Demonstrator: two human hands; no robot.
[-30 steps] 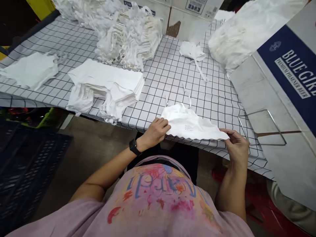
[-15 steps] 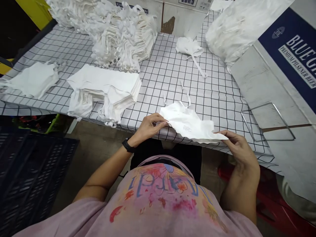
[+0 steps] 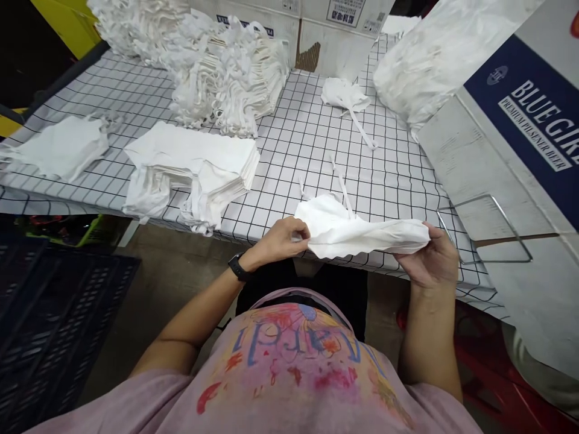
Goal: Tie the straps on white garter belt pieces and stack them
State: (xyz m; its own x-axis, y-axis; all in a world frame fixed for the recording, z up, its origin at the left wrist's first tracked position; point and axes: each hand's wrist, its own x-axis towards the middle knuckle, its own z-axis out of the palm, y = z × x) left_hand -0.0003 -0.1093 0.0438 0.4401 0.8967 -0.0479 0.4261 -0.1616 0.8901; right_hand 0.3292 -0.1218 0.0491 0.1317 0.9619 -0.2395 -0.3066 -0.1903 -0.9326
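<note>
A white camisole [image 3: 348, 232] with thin straps lies partly on the table's near edge, its lower part lifted and turned over. My left hand [image 3: 286, 237] pinches its left edge between thumb and fingers. At the other end, my right hand [image 3: 432, 256] grips the raised edge, palm turned up and some fingers behind the cloth. The thin straps stretch away from me over the checked cloth. Left of my hands sits a neat stack of folded white garments [image 3: 194, 147], with straps hanging towards the table edge.
A smaller white pile [image 3: 67, 144] lies far left, and big bundles of white garments [image 3: 226, 78] stand behind. A crumpled white piece [image 3: 344, 95] with a strap lies further back. At right are a carton [image 3: 506, 157], a wire frame [image 3: 491, 232] and a plastic bag [image 3: 420, 60].
My right hand has turned palm up and lifted the camisole's near edge, folding it over so the printed mark is hidden. My left hand keeps its pinch, slightly lower in view.
</note>
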